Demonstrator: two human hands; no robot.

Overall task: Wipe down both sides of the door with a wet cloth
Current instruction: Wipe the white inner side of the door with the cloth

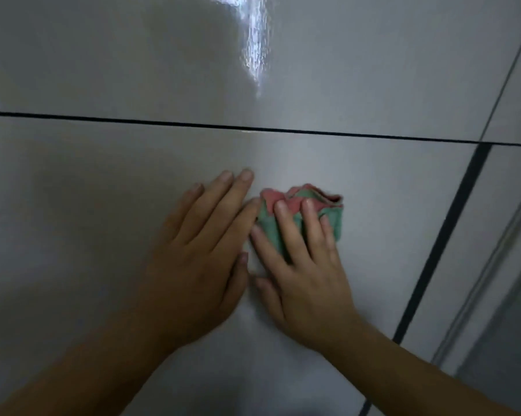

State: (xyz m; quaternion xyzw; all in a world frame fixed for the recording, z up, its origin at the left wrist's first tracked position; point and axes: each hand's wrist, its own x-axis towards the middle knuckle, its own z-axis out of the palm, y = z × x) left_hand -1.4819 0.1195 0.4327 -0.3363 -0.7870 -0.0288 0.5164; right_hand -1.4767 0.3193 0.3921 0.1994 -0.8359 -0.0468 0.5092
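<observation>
Below seam [253, 129]: cloth [333, 220] bunched under right hand [307, 283], spread flat, pressing it onto door [103, 190] to scrub.
Left hand [199, 256]: flat, unclenched, just below seam, likely bracing.

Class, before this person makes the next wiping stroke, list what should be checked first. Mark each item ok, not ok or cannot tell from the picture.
1. Right hand presses the cloth, fingers spread over it: ok.
2. Cloth lies against the glossy grey surface: ok.
3. Left hand rests flat on the surface beside the cloth, clear of a stroke to the right: ok.
4. Cloth spread out for broad contact: not ok, it is bunched up.
5. Cloth wet: cannot tell.
</observation>
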